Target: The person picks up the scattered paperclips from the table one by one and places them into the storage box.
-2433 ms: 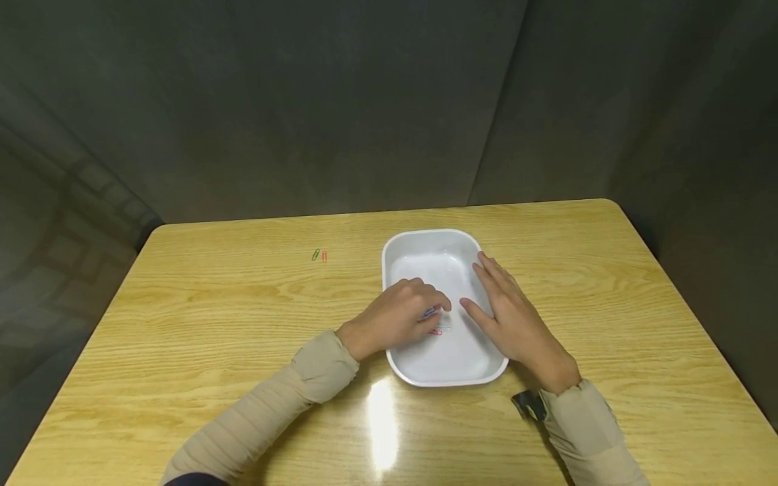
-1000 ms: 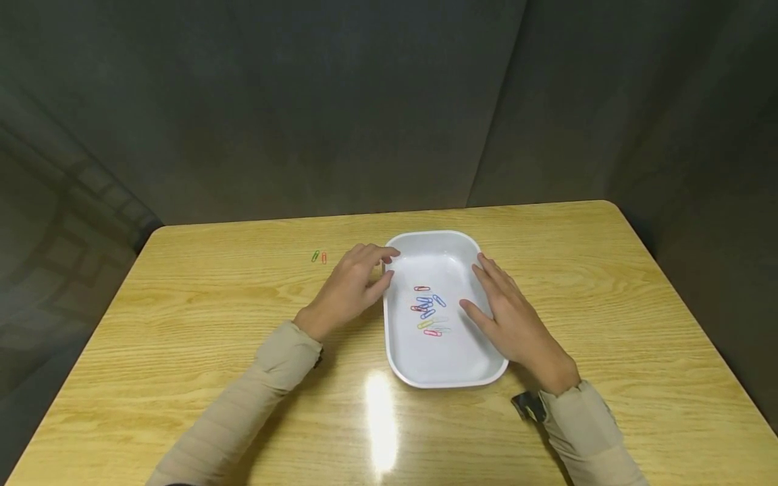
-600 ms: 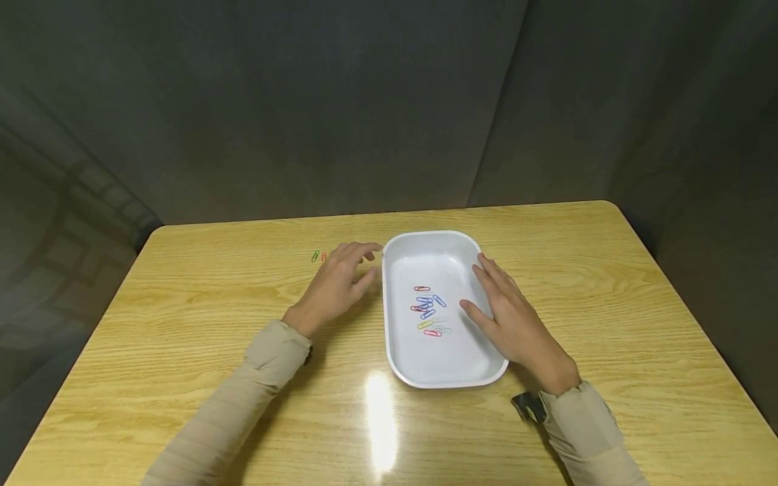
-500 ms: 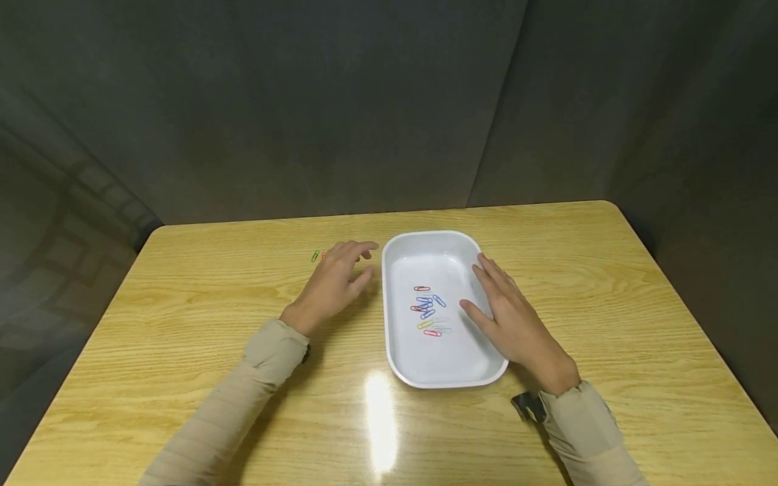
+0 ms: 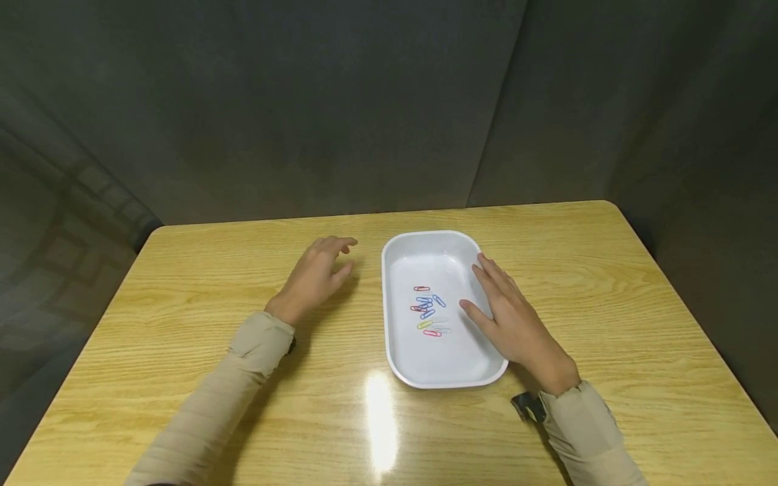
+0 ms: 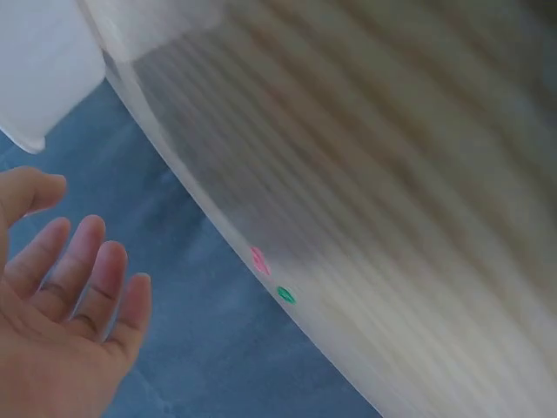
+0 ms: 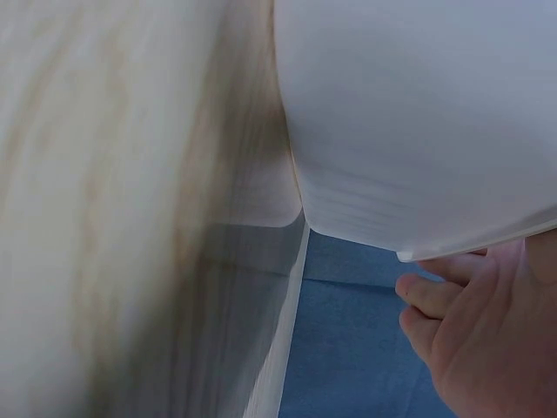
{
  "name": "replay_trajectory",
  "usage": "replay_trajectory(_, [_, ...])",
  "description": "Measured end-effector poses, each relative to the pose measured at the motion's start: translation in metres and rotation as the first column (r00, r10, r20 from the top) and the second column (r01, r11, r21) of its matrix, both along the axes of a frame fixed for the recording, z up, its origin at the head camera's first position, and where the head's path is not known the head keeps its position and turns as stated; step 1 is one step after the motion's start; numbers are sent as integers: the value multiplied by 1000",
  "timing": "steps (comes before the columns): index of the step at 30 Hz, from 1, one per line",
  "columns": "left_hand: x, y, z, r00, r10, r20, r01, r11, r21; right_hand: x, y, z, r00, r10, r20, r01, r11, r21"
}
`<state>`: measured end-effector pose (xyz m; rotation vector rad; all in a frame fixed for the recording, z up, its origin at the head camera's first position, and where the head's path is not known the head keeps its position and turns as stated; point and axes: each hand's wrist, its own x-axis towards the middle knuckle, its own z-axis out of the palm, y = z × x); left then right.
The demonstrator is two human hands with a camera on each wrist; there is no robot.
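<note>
My left hand (image 5: 313,277) is over the table left of the white tray (image 5: 444,385), fingers loosely bent and nothing between them. A pink paper clip (image 6: 259,260) and a green paper clip (image 6: 286,295) lie on the tabletop in the left wrist view; the head view has them hidden behind this hand. My right hand (image 5: 513,314) rests on the tray's right rim with relaxed fingers, its thumb reaching over the inside. Several paper clips lie on the tray floor, among them a yellow paper clip (image 5: 425,325), a pink-red paper clip (image 5: 432,333) and a blue paper clip (image 5: 439,301).
The tray stands on a wood-grain table (image 5: 182,324), right of its middle. Behind the table's far edge rises a dark grey curtain (image 5: 304,115). Light reflects off the tabletop in front of the tray.
My left hand has come out of the tray, where paper clips now show, and moved left over the table, covering the green and pink clips in the head view. The right hand has stayed put.
</note>
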<state>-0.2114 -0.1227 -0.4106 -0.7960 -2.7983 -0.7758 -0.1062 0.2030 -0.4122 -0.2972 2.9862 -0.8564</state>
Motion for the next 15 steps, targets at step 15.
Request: replay_trajectory(15, [-18, -26, -3, 998, 48, 44, -46, 998, -52, 1, 0, 0, 1000, 5, -10, -5, 1000, -4])
